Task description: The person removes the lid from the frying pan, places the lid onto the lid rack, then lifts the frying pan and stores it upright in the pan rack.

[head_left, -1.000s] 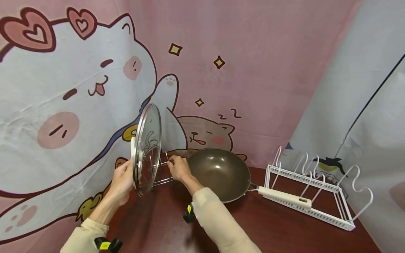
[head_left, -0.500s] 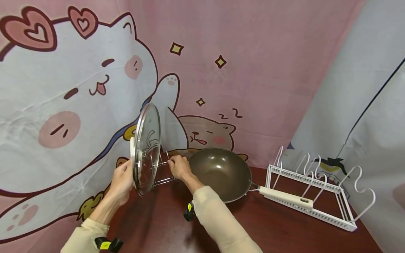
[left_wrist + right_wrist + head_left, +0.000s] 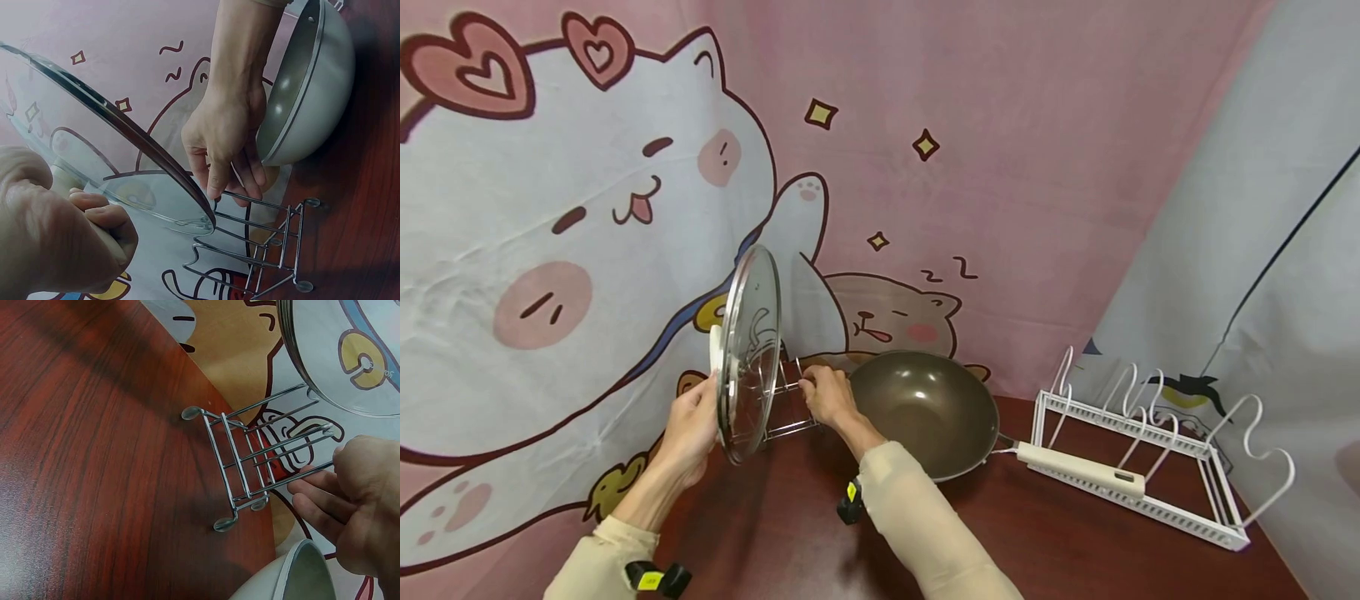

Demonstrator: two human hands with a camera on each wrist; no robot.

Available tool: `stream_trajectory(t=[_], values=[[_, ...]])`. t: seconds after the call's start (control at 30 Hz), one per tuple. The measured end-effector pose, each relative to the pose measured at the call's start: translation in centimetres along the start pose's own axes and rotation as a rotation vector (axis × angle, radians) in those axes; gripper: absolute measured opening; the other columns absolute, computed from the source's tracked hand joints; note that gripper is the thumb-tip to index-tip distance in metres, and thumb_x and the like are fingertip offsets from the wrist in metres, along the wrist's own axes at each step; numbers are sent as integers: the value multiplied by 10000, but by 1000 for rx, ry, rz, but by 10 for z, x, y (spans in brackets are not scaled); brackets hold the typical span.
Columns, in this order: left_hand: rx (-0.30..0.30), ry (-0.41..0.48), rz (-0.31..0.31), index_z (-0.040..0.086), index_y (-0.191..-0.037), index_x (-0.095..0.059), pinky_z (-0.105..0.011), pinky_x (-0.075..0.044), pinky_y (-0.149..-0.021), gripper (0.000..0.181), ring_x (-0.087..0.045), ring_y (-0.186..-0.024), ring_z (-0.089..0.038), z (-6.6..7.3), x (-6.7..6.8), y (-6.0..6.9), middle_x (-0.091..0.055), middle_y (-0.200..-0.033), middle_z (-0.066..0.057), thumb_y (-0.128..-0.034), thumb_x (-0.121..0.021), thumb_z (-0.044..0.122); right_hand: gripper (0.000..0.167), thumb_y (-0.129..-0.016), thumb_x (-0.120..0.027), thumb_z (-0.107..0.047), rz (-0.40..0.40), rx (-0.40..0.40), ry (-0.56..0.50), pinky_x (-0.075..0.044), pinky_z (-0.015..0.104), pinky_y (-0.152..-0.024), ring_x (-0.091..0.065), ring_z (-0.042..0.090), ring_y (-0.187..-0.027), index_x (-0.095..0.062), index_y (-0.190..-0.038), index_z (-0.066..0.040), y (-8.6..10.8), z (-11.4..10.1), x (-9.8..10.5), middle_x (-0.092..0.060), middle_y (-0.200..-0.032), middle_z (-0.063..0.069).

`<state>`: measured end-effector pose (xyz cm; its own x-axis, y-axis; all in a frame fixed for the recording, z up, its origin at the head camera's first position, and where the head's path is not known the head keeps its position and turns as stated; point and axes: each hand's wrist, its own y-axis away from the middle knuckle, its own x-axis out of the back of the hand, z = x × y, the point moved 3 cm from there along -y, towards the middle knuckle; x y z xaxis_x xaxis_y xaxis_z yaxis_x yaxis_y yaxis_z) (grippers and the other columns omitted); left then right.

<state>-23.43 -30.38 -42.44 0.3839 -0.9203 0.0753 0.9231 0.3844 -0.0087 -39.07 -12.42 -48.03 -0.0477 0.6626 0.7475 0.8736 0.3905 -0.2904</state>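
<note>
My left hand (image 3: 694, 427) grips the cream handle of a round glass lid (image 3: 754, 354), held on edge with its metal rim upright. In the left wrist view, the fingers curl around that handle, and the lid's lower rim (image 3: 203, 209) is close to the upper wires of a small chrome wire rack (image 3: 298, 244). Whether the rim touches them I cannot tell. My right hand (image 3: 830, 396) pinches the near-side upright of this rack, which stands on the table on clear round feet. In the right wrist view, the thumb side hides the wire's end at the right hand (image 3: 365, 500).
Right of my right hand sits a wok (image 3: 925, 417), brown inside and pale outside. Its cream handle (image 3: 1078, 469) extends over a white rack (image 3: 1187, 518) with curved dividers. The dark red table (image 3: 790, 533) meets a printed curtain (image 3: 1022, 208) at the back.
</note>
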Motion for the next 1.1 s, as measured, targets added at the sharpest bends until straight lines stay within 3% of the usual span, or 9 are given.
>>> stream_trajectory(t=[0.3,0.7,1.1], values=[[-4,-12,3,202,-903,-640,-255,-405,-506,551,-428,-540,-74,1,0,0,-493,-658,108,-1142,-469,669,263,-1128,-690,-260,21,21,15,-667,466,-933,-846,237,-1022,-821,-1352,-215,1,2,-1,-877,-975,-45],[0,1,4,171,-968,-662,-254,-409,-487,556,-422,-521,-65,6,0,0,-483,-649,113,-1139,-485,670,285,-1130,-679,-227,4,22,36,-667,475,-958,-834,257,-1061,-812,-1381,-209,2,-1,1,-863,-982,-35],[8,81,20,172,-978,-646,-218,-403,-466,516,-424,-506,-51,12,-6,-4,-483,-644,114,-1147,-499,636,288,-1140,-668,-213,-5,23,40,-668,484,-965,-829,257,-1066,-807,-1391,-198,2,-4,3,-859,-980,-27]])
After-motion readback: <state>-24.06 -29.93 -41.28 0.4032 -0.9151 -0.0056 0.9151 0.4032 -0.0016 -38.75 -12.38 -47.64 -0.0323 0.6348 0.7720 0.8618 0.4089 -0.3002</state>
